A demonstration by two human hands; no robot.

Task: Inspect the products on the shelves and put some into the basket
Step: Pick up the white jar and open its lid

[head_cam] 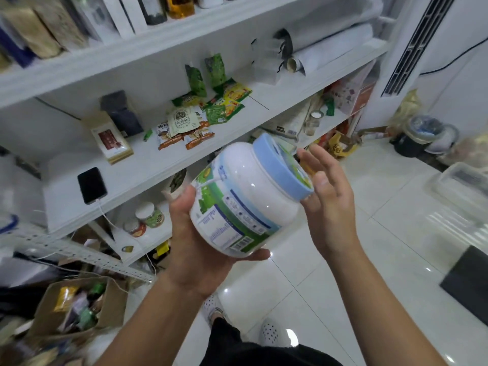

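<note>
A large white plastic jar (245,196) with a light blue lid and a green and blue label lies tilted in front of the shelves, lid pointing up and right. My left hand (195,249) grips it from below, thumb on the label and fingers curled under its base. My right hand (324,196) is beside the lid with straight, spread fingers, its thumb side touching the lid's rim. The white shelves (158,165) behind hold snack packets (200,112). No basket is visible.
A black phone (92,185) charges on the middle shelf beside a flat box (112,142). Small jars (149,215) stand on the lower shelf. A cardboard box (76,305) of goods sits on the floor at the left. Buckets (422,136) and a plastic bin (464,186) stand at the right.
</note>
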